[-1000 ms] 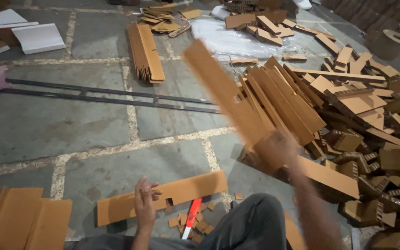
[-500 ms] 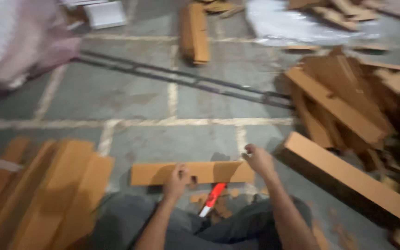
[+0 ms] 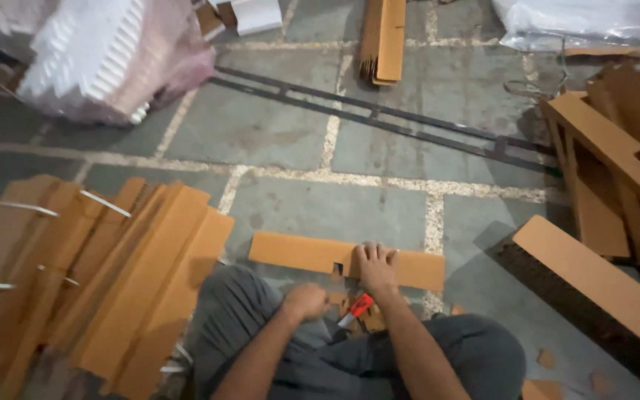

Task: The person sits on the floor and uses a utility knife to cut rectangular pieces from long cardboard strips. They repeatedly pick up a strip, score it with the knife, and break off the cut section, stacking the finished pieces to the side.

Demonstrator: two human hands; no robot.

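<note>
A long, flat brown cardboard strip (image 3: 298, 254) lies on the grey stone floor (image 3: 275, 133), just ahead of the seated person's knees. The right hand (image 3: 376, 268) presses flat on it, fingers spread, beside a notch. The left hand (image 3: 306, 301) is curled into a fist near a red-handled cutter (image 3: 356, 308); whether it grips anything cannot be told. The strip looks light, stiff and easily creased, best taken by its long edges.

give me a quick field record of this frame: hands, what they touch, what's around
left hand: closed in a fist near the red-handled tool, grip unclear
right hand: flat on the cardboard strip
strip: lies flat on the floor, notch cut in its near edge
left side: cardboard stack
right side: cardboard pile
far left: white foam
</note>
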